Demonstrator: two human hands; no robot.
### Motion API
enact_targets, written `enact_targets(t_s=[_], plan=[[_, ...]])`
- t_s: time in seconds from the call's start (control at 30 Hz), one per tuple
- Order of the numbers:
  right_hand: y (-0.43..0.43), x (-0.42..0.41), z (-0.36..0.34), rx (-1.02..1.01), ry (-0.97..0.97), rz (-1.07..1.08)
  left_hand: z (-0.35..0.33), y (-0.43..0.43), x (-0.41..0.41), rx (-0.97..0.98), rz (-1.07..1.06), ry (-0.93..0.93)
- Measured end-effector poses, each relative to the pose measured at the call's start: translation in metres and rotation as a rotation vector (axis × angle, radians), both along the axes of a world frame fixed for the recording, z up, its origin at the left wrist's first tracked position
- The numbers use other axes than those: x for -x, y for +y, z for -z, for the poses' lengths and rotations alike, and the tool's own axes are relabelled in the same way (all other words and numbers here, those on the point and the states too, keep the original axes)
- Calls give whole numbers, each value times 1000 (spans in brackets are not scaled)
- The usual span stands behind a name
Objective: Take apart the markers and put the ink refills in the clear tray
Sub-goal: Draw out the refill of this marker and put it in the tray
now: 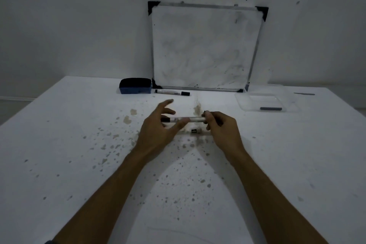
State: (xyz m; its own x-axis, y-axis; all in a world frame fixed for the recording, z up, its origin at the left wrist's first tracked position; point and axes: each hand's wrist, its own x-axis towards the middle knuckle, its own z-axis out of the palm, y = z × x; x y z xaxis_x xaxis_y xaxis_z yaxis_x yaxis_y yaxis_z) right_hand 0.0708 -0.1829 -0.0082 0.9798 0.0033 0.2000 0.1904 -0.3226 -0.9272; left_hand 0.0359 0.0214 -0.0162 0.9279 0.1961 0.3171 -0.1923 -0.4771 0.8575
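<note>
Our right hand point(219, 125) pinches one end of a marker point(186, 120) held level just above the table point(59, 144); our left hand point(158, 128) is spread open, thumb under the barrel. The marker looks light, stiff and smooth, so we judge gripping both ends firmly best. The clear tray point(243, 103), well right, holds one dark ink refill point(271, 108).

Leaning on the wall behind the table point(59, 144): whiteboard point(204, 45). Left of whiteboard: eraser point(135, 86). Before it: marker point(172, 92). Right: clear tray point(265, 99), ink refill point(271, 108) inside.
</note>
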Motion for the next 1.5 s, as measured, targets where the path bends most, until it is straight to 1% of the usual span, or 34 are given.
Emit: enact_targets(t_s=[0.07, 0.1, 0.17, 0.27, 0.33, 0.47, 0.5, 0.53, 0.6, 0.63, 0.67, 0.77, 0.8, 0.9, 0.93, 1.03, 1.1, 1.17, 1.23, 1.3, 1.37, 1.43, 1.5], plan=[[-4, -3, -2, -178, 117, 68, -8, 2, 0, 387, 27, 138], [-5, -4, -3, -241, 159, 77, -11, 1, 1, 525, 69, 199], [-3, -2, -4, -286, 195, 55, -12, -9, 1, 665, 161, 219], [5, 4, -6, -322, 199, -37, -11, -36, 1, 765, 198, 161], [11, 7, -8, -418, 263, -68, -10, -47, 0, 751, 170, 123], [13, 3, -14, -889, 590, -28, -15, -47, -4, 747, 62, -63], [12, 2, -14, -960, 630, -27, -15, -49, -4, 717, 57, -83], [12, 2, -14, -1002, 642, -35, -13, -52, -3, 642, 64, -66], [13, 4, -12, -969, 619, -58, -4, -61, -1, 435, 111, 33], [14, 5, -11, -932, 600, -66, -1, -64, 1, 376, 118, 60], [14, 5, -11, -922, 587, -80, 1, -65, 0, 359, 105, 57], [9, 0, -13, -989, 554, -125, -3, -63, -2, 441, 91, -56], [9, -2, -13, -977, 550, -129, -3, -63, -2, 434, 97, -75], [12, -2, -7, -842, 574, -104, 3, -64, 0, 300, 93, 3], [13, -2, -5, -805, 582, -98, 4, -63, 1, 291, 87, 13], [8, -5, -5, -714, 536, -136, 0, -58, 3, 390, 70, -22], [3, -6, -7, -557, 504, -181, -3, -53, 2, 461, 7, -24], [-1, -7, -5, -434, 527, -235, -4, -48, 2, 530, -35, -14], [-5, -7, -3, -379, 539, -303, -3, -43, 1, 591, -36, 1], [-9, -7, 0, -353, 529, -391, -3, -37, 0, 604, -42, 20], [-13, -8, 3, -369, 519, -465, -4, -30, -2, 594, -75, 51], [-16, -11, 5, -380, 476, -485, -7, -22, -6, 534, -141, 114], [-20, -12, 6, -333, 404, -470, -9, -11, -8, 373, -206, 195]])
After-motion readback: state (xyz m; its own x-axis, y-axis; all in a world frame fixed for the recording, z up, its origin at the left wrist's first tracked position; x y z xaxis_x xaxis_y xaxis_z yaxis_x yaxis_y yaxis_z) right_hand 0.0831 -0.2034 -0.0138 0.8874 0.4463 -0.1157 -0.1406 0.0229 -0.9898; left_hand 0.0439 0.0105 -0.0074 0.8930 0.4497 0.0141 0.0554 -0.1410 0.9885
